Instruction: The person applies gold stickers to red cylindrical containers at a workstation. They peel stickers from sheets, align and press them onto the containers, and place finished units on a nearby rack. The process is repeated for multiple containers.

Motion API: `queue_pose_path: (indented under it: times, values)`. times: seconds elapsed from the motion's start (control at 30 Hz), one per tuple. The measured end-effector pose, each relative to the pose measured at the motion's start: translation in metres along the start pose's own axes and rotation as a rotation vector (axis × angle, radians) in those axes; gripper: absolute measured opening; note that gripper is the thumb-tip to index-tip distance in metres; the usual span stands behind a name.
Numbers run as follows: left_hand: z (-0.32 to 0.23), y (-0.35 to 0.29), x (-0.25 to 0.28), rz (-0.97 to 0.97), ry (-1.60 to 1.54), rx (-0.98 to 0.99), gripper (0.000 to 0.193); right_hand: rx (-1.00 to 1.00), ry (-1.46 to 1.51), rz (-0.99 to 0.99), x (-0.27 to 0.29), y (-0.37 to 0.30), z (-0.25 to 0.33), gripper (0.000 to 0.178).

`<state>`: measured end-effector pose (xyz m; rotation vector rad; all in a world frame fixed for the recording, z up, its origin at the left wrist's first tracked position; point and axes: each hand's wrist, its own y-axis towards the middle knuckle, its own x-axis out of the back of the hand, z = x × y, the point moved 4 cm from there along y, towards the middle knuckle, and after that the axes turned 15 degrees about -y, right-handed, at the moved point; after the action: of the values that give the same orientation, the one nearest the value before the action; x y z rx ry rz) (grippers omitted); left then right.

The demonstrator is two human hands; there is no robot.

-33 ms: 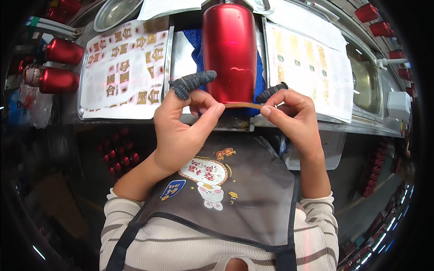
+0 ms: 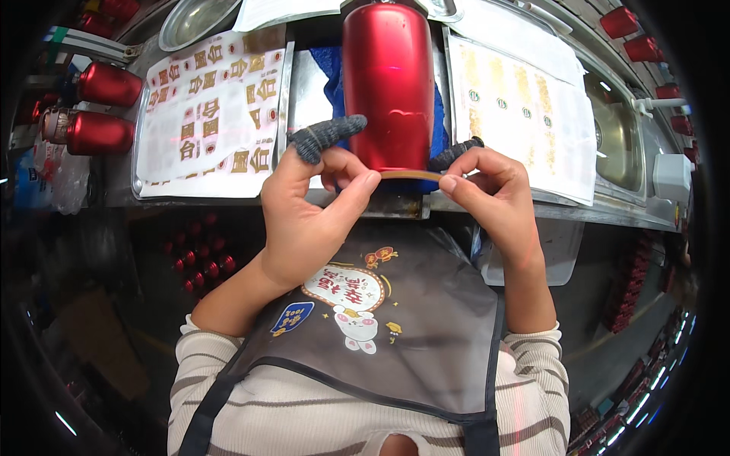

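A glossy red bottle lies in front of me on blue cloth, its base end towards me. Just at that near end a thin, narrow brownish strip stretches between my hands. My left hand pinches the strip's left end between thumb and finger. The other end is pinched by my right hand. Dark grey knitted covers sit on one finger of each hand: the left cover rests against or close to the bottle's side, the right cover beside its lower right.
Sheets with gold and red decals lie on a tray at left. Another sheet with gold and green marks lies at right, beside a metal basin. More red bottles stand at far left. A metal bowl sits behind.
The bottle and both hands appear very slightly shifted to the right in the picture. The strip stays pinched between both hands.
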<state>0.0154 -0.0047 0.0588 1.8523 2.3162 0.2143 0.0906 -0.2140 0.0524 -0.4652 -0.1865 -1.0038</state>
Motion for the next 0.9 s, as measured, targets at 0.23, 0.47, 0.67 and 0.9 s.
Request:
queue_pose_path:
  times: [0.23, 0.47, 0.67, 0.9]
  values:
    - [0.007, 0.001, -0.002, -0.030, 0.057, -0.054, 0.038, -0.009, 0.102, -0.019, -0.006, 0.006, -0.003, 0.008]
    - [0.008, 0.007, -0.002, -0.016, 0.045, -0.036, 0.038, 0.014, 0.113, -0.037, -0.005, 0.006, -0.003, 0.008]
    - [0.008, 0.008, -0.003, -0.021, 0.045, -0.007, 0.037, 0.015, 0.132, -0.050, -0.005, 0.007, -0.006, 0.008]
    - [0.027, 0.005, 0.020, -0.105, -0.004, 0.019, 0.037, 0.032, 0.122, -0.077, -0.007, 0.007, -0.008, 0.008]
